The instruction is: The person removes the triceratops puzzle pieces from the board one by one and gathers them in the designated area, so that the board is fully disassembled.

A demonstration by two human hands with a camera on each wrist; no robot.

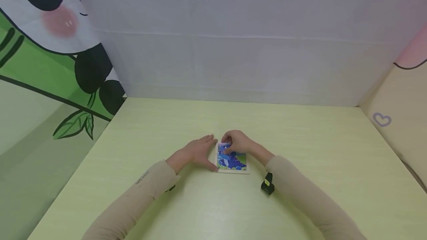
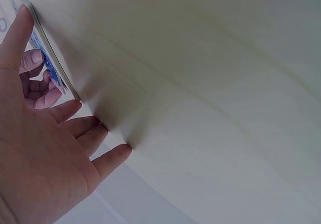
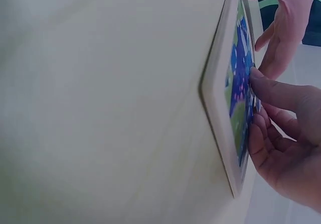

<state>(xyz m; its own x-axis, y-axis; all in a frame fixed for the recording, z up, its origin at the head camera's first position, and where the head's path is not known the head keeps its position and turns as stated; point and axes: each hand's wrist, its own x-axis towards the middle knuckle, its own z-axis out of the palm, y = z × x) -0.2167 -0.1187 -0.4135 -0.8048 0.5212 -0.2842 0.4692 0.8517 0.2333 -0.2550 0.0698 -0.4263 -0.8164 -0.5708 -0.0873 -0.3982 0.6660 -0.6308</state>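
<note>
A small jigsaw puzzle [image 1: 232,164] with a blue dinosaur picture lies in a pale wooden frame [image 1: 233,172] on the table. My left hand [image 1: 199,152] is spread along its left side, the thumb at the near corner and the forefinger at the far one; the straight fingers rest on the table [image 2: 210,108]. Over the far left part of the picture, my right hand [image 1: 238,142] pinches a puzzle piece [image 3: 258,105] between thumb and curled fingers. In the left wrist view that piece's edge [image 2: 61,87] stands slightly raised, and the fingers hide much of it.
A pale wall [image 1: 213,66] closes off the table's far edge. Side panels with cartoon drawings [image 1: 93,69] stand left and right. A black wrist camera [image 1: 268,184] hangs below the right sleeve [image 1: 300,188], close over the table.
</note>
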